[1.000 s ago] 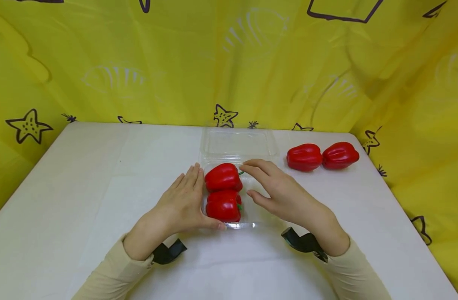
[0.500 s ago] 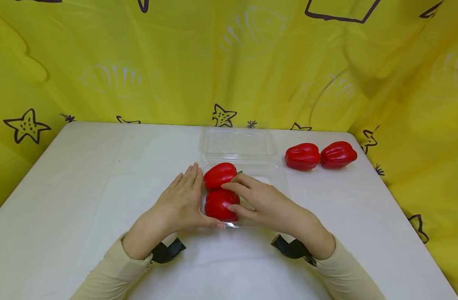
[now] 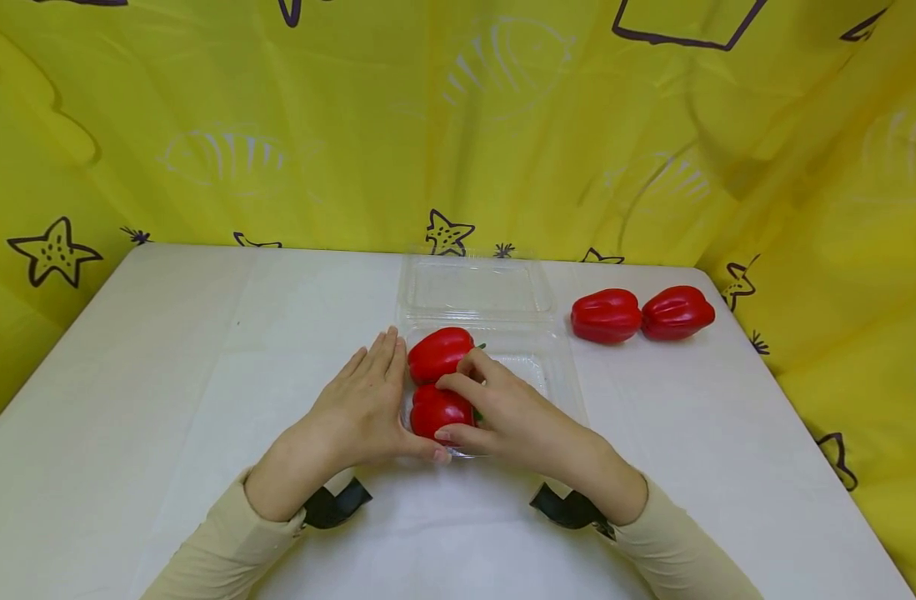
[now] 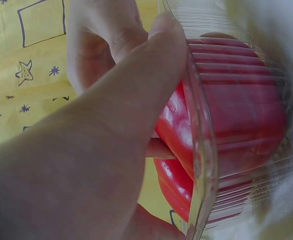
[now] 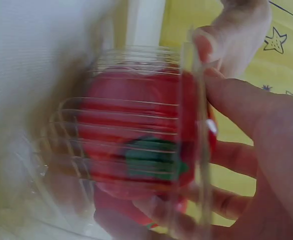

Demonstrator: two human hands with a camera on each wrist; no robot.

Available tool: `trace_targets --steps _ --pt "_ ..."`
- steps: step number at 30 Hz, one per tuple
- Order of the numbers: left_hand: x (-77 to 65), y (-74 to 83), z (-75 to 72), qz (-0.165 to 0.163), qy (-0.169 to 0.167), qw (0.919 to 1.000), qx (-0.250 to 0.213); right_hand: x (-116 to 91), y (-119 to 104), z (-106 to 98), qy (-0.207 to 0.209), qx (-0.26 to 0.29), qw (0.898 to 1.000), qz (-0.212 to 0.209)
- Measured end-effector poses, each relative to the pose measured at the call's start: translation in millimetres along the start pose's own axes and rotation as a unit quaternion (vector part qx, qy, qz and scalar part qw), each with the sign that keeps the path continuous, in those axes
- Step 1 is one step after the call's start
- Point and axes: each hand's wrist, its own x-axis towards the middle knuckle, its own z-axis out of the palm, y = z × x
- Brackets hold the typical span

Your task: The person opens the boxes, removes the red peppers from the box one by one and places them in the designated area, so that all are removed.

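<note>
Left hand (image 3: 362, 407): fingers straight against clamshell (image 3: 531, 367). Right hand (image 3: 512, 408): fingers clamped on near bell pepper (image 3: 429, 410); overpressing could buckle clamshell.

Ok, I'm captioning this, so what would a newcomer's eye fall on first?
Probably the yellow cloth behind the white table. Then two red peppers in the open clear container, the left hand along its side, the right hand on the nearer pepper. Two loose peppers lie toward the table's back right.
</note>
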Motion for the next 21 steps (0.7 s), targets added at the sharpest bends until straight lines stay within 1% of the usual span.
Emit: trace_targets --steps 7,13,16,21 --pt "-0.1 -0.4 0.0 0.005 0.003 0.9999 0.009 0.6 2.6 3.3 0.009 0.049 0.999 0.012" --pt "-0.1 -0.8 -0.1 0.004 0.002 0.9999 0.011 -0.3 6.1 3.3 0.006 0.069 0.997 0.016" --pt "-0.4 -1.1 -0.1 0.004 0.002 0.9999 0.011 -0.9 8.9 1.9 0.002 0.070 0.998 0.005" --pt "-0.1 -0.7 0.1 0.003 0.000 1.0000 0.007 -0.5 14.0 1.0 -0.005 0.047 0.999 -0.023"
